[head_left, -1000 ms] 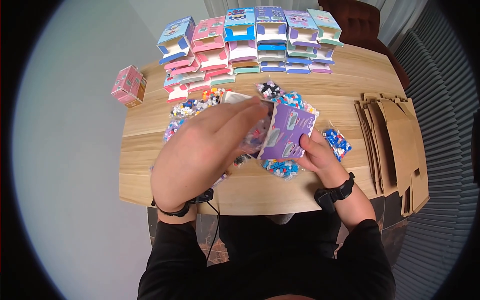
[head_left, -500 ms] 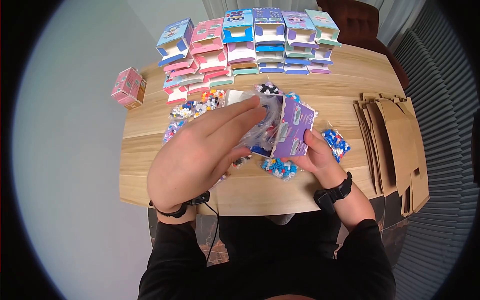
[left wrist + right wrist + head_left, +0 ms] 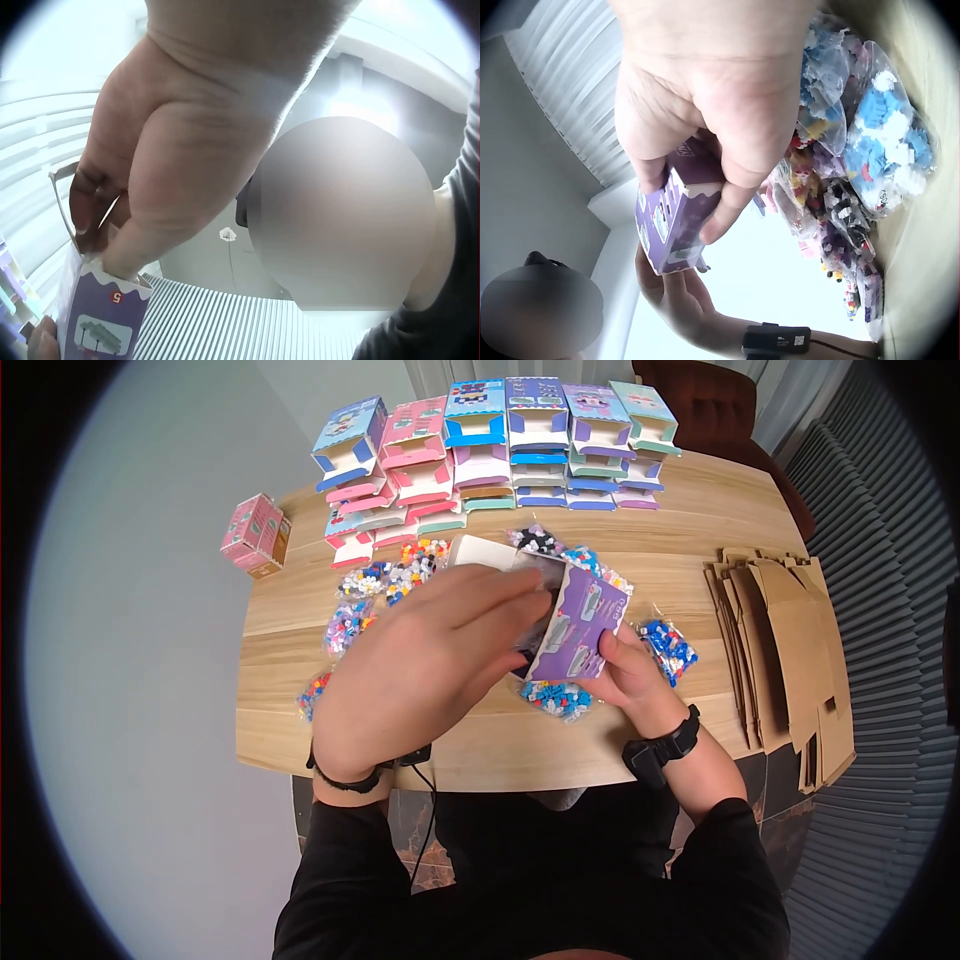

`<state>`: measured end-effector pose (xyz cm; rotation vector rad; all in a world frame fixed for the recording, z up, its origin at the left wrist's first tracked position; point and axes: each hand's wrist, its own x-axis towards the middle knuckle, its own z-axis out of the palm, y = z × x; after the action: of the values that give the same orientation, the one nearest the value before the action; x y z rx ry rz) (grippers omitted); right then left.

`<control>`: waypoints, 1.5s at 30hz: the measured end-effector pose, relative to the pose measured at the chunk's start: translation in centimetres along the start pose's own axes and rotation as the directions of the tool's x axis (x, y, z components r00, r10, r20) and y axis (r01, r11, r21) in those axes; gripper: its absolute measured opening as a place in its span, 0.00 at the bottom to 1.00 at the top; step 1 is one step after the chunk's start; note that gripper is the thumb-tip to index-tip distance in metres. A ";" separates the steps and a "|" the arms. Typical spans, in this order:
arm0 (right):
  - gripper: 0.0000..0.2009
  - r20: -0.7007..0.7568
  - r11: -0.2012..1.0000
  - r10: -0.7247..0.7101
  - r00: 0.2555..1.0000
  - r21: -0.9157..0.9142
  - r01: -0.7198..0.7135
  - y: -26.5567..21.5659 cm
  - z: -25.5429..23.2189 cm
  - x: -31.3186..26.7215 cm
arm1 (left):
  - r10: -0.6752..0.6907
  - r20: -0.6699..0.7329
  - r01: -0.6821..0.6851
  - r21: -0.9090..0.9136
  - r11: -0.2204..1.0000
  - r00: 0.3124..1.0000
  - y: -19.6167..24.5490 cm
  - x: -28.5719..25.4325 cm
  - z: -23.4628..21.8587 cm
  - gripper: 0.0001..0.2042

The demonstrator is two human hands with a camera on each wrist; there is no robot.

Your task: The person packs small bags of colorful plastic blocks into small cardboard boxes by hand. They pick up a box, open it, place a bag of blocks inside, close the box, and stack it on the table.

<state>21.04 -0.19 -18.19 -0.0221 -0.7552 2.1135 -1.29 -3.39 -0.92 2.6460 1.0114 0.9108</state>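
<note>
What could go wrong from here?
1. The clear plastic might snag or tear on the purple box, since the left hand is working it at the narrow open end.
2. The open flap stands right beside that hand and could get bent.
3. Only the right hand appears to support the box, so a hard push or pull could shift its grip.

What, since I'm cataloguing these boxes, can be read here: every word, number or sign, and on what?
"5": on the purple box, left wrist view.
Too small or blurred to read: the purple box's other lettering; print on the clear bag, wrist device, stacked boxes and lone pink box.
</note>
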 end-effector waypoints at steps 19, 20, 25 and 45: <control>0.37 -0.016 0.999 0.047 0.999 -0.025 -0.048 -0.1 -0.6 -0.5 | 0.029 0.059 -0.029 -0.010 1.000 0.998 -0.3 -0.2 -0.8 0.21; 0.37 -0.018 0.998 0.048 0.999 -0.035 -0.049 -0.1 -0.4 -0.5 | 0.035 0.046 -0.034 -0.017 0.999 0.998 -0.2 -0.1 -0.9 0.21; 0.37 -0.007 0.996 0.077 0.997 -0.037 -0.077 -0.1 -0.5 -0.7 | 0.035 0.069 -0.035 -0.005 0.999 0.997 -0.1 -0.3 0.1 0.24; 0.30 -0.034 0.996 -0.088 0.996 0.004 0.088 0.0 0.0 0.2 | -0.255 -0.277 0.200 -0.214 0.956 0.926 0.4 0.2 -0.5 0.12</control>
<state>20.90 -0.08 -18.16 -0.0217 -0.7178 2.0262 -1.26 -3.55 -0.33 2.2246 1.2069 1.3087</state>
